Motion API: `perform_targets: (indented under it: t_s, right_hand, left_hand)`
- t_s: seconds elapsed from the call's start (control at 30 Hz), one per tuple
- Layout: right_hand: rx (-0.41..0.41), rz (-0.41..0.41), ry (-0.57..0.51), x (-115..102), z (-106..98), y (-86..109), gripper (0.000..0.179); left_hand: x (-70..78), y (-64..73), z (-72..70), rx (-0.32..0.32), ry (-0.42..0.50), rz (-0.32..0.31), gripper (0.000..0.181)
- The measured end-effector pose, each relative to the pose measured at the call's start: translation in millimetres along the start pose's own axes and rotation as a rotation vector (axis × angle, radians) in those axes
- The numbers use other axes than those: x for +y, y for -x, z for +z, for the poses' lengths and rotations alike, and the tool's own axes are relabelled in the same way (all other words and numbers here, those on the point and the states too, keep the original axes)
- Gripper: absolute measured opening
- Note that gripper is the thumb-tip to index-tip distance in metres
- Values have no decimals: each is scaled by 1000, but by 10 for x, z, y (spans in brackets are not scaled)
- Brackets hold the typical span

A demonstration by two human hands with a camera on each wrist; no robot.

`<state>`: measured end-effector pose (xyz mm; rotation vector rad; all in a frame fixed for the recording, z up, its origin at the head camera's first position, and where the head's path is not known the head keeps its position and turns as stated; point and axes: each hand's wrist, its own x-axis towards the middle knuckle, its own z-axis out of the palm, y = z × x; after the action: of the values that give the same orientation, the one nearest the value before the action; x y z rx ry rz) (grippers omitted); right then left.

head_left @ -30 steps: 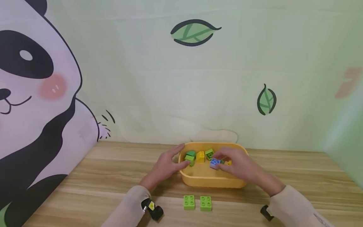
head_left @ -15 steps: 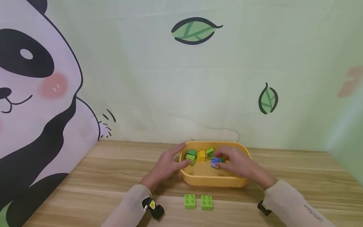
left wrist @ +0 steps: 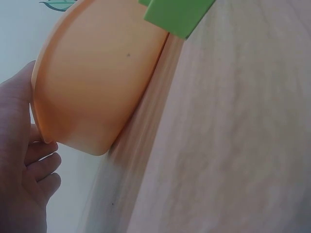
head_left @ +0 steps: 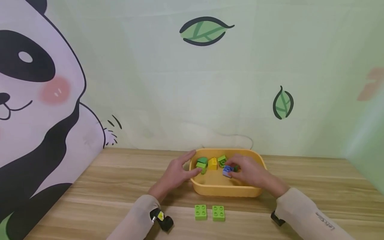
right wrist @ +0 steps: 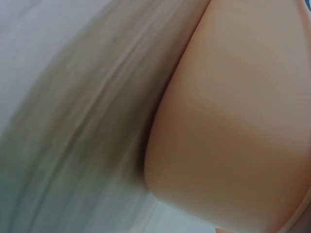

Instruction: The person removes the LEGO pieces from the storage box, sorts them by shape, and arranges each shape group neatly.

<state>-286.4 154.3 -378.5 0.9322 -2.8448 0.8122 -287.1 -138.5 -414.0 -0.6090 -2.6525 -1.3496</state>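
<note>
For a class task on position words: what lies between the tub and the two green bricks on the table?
Only bare tabletop lies between the tub and the green bricks, as the head view shows.

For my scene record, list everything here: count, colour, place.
table: 1, brown, below
bin: 1, orange, on table
blue brick: 1, blue, inside bin
yellow brick: 1 visible, yellow, bin's back
darker bricks: 2 visible, dark green, bin's left and right
inner lime bricks: 2 visible, lime, bin's left and back
outer lime bricks: 2, lime, table, before bin
backdrop: 1, pale green, behind
panda print: 1, black-and-white, backdrop left
leaf prints: 2, green, backdrop
red mark: 1, red, backdrop right
wrist cameras: 2, black, wrists
sleeves: 2, beige, forearms
left grip: 1, bare, bin's left rim
right grip: 1, bare, pinching blue brick
</note>
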Motion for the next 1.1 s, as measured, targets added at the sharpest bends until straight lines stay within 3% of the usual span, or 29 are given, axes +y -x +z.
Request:
perform_targets:
  t_s: [0.53, 0.9, 1.1]
  right_hand:
    - [-3, -59, 51, 23, 2, 1, 26]
    - [-79, -9, 24, 22, 7, -22, 36]
    - [-79, -31, 24, 36, 15, -23, 36]
  left_hand:
    - [-10, -6, -2, 1, 3, -2, 80]
    - [-15, -6, -2, 1, -1, 14, 80]
    - [-15, -6, 0, -2, 7, 16, 81]
